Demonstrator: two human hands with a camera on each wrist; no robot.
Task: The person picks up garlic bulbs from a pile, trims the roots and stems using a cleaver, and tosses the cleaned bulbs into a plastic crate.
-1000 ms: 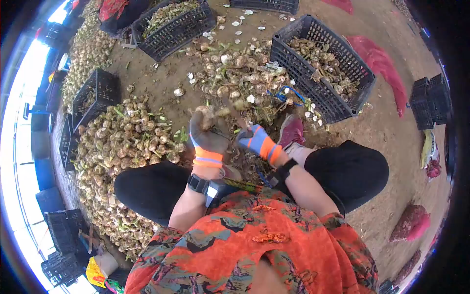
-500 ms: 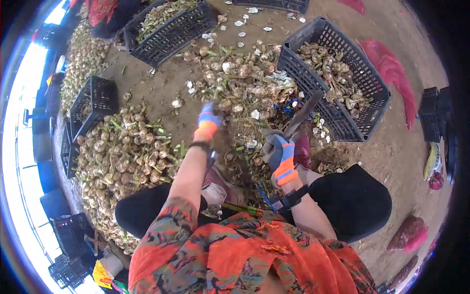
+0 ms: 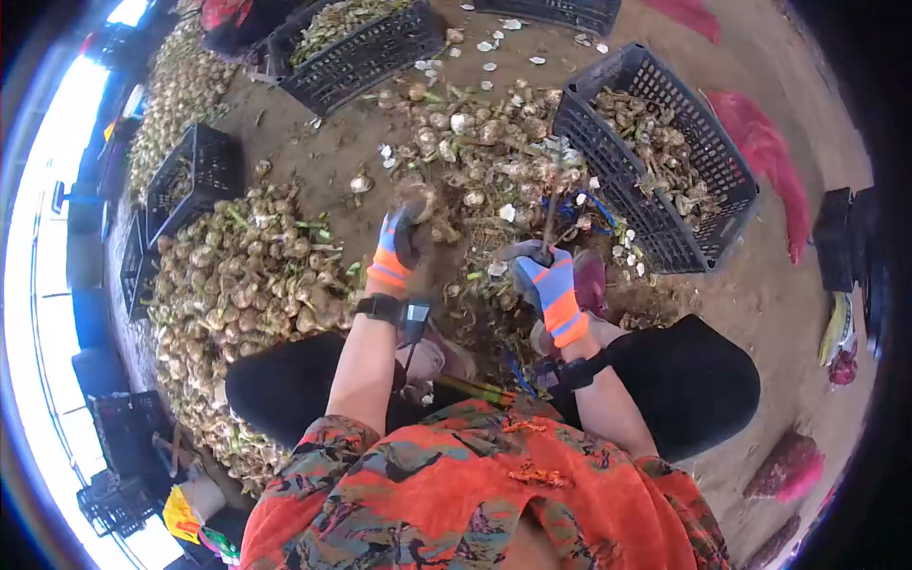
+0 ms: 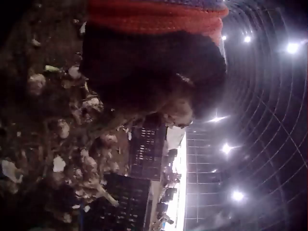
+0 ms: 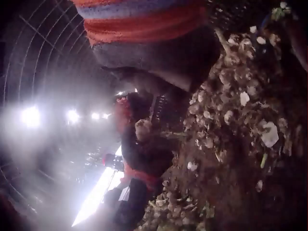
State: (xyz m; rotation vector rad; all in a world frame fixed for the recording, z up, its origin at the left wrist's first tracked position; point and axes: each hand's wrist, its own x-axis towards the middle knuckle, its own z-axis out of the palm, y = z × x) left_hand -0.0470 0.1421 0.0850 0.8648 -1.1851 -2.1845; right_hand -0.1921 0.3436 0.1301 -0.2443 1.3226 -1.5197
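Gloved in blue and orange, the left hand (image 3: 394, 252) grips a brownish bulb (image 3: 416, 199) above the soil, left of the loose bulbs (image 3: 484, 128). The left wrist view shows the dark glove (image 4: 154, 67) curled round a bulb (image 4: 179, 113). To its right, the right hand (image 3: 551, 285) holds a narrow blade-like tool (image 3: 551, 209) that points away from the body. In the right wrist view the right hand (image 5: 149, 60) hides most of its grip, and the other hand's bulb (image 5: 143, 129) shows beyond it.
A large heap of bulbs (image 3: 237, 304) lies at the left. Black crates stand at the right (image 3: 608, 161), back left (image 3: 366, 66) and far left (image 3: 204, 176). Red netting (image 3: 760, 157) lies beyond the right crate. Part of another person (image 3: 228, 14) shows at the top left.
Half a second ago the left hand was over the bulbs' near edge; now it has come back slightly with a bulb visible. The right hand's tool has swung from slanting right to pointing straight away.
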